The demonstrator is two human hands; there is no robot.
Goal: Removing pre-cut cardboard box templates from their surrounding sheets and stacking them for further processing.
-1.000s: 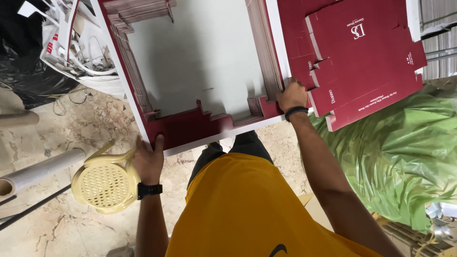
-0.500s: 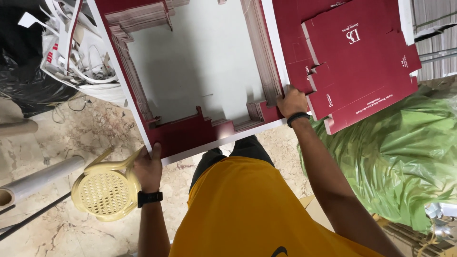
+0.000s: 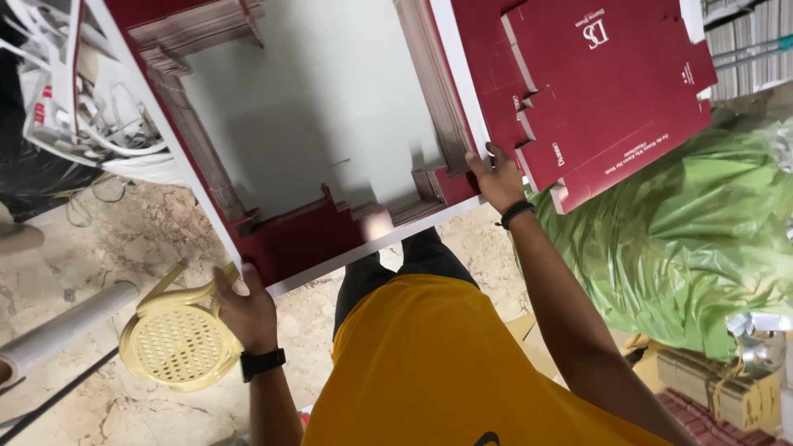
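Change: since half a second ago the left hand [image 3: 244, 310] sits lower left, closer to the yellow plastic stool [image 3: 169, 339]; the right hand [image 3: 498, 177] stays at the tabletop's lower right corner.
Left fingers: curled on the white edge of the tabletop [image 3: 322, 99], gripping it.
Right fingers: spread, pressed on the stack of flat maroon cartons [image 3: 603, 91].
Edges: marble floor [image 3: 91, 248] lies open at left; green plastic sheet [image 3: 686, 248] crowds the right.
Cartons: dark red, stacked, filling the frame's upper right.
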